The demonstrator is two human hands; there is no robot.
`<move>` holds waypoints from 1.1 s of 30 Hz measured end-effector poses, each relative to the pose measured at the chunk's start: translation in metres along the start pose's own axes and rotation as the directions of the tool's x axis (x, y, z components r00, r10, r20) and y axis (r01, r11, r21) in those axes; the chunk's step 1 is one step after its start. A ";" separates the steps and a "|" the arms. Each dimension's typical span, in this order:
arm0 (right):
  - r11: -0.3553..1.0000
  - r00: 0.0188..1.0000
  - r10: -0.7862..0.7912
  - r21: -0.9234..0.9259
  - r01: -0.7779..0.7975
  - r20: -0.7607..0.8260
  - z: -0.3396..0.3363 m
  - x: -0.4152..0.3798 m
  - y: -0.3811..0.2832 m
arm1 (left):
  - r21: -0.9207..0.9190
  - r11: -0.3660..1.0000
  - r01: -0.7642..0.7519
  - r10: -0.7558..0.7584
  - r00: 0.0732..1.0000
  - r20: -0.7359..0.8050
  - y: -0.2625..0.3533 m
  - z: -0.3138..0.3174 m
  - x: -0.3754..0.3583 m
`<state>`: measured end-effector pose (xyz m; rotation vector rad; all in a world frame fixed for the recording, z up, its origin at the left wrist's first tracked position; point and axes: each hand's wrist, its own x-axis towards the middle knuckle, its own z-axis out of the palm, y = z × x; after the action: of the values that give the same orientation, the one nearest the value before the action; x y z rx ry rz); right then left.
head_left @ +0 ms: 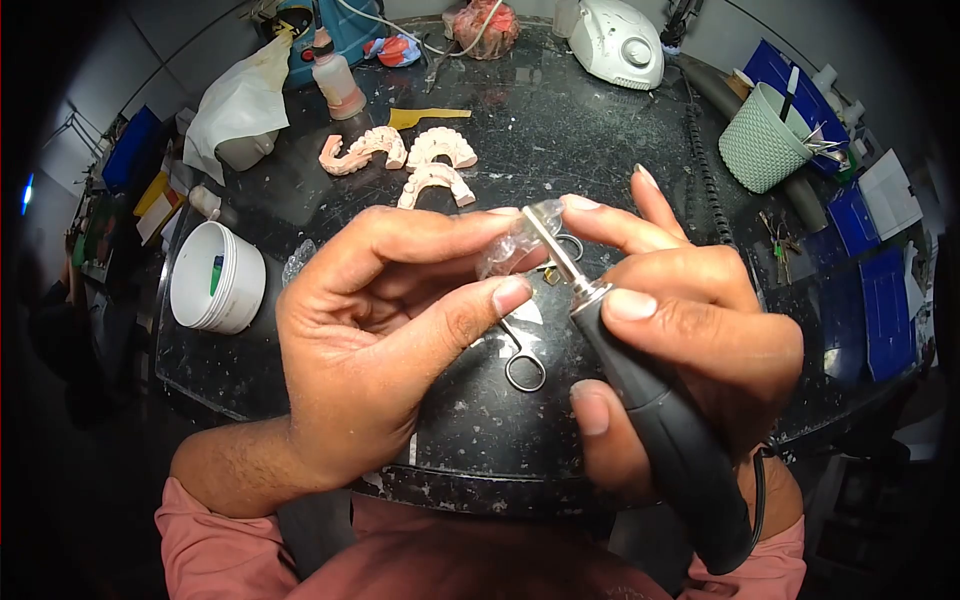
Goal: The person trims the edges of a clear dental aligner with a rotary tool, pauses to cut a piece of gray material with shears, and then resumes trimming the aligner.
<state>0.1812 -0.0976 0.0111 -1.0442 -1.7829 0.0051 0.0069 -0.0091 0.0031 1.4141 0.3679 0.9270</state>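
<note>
My left hand point(370, 300) pinches a clear plastic dental aligner point(508, 250) between thumb and fingertips. Wrapped in my right hand point(690, 330) is a black rotary handpiece point(640, 385), its metal tip laid against the aligner's upper right side. The right index fingertip reaches the aligner's edge too. Beneath both hands lies a pair of scissors point(524, 370), partly hidden by my fingers. Several pinkish plaster dental models point(440, 150) rest on the dark table point(560, 110) beyond my left hand.
A white tub point(218, 278) stands at left, with a bottle of pinkish liquid point(338, 85) behind. The white control box point(618, 45) sits at the back. At right are a pale green basket point(765, 135) of tools, keys point(780, 240) and blue trays point(888, 315). A yellow strip point(428, 117) lies behind the models.
</note>
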 end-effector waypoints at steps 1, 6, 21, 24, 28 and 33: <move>1.000 1.000 0.000 0.000 0.000 0.000 -0.001 0.000 0.000 | 0.051 0.998 -0.037 0.036 0.999 0.010 -0.001 -0.001 0.000; 1.000 0.998 0.018 -0.023 -0.017 0.053 -0.003 0.003 -0.003 | 0.113 0.991 -0.078 0.077 0.997 0.012 -0.004 -0.006 0.000; 0.999 0.999 -0.042 0.011 0.042 -0.020 0.003 -0.004 0.007 | -0.180 0.944 0.278 -0.261 0.959 0.113 0.012 0.003 0.002; 0.999 1.000 -0.030 -0.023 0.030 -0.002 0.002 -0.002 0.004 | -0.287 0.903 0.321 -0.291 0.946 0.144 0.012 0.002 0.002; 0.998 1.000 0.017 -0.060 -0.018 -0.005 0.001 -0.002 0.001 | -0.267 0.906 0.330 -0.311 0.944 0.110 0.011 0.008 0.001; 1.000 1.000 0.012 0.008 -0.012 0.004 0.000 -0.003 -0.001 | -0.303 0.904 0.303 -0.273 0.952 0.139 0.008 0.007 -0.001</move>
<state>0.1814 -0.1001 0.0094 -1.0500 -1.7790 0.0218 0.0089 -0.0155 0.0115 1.0636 0.3287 0.6410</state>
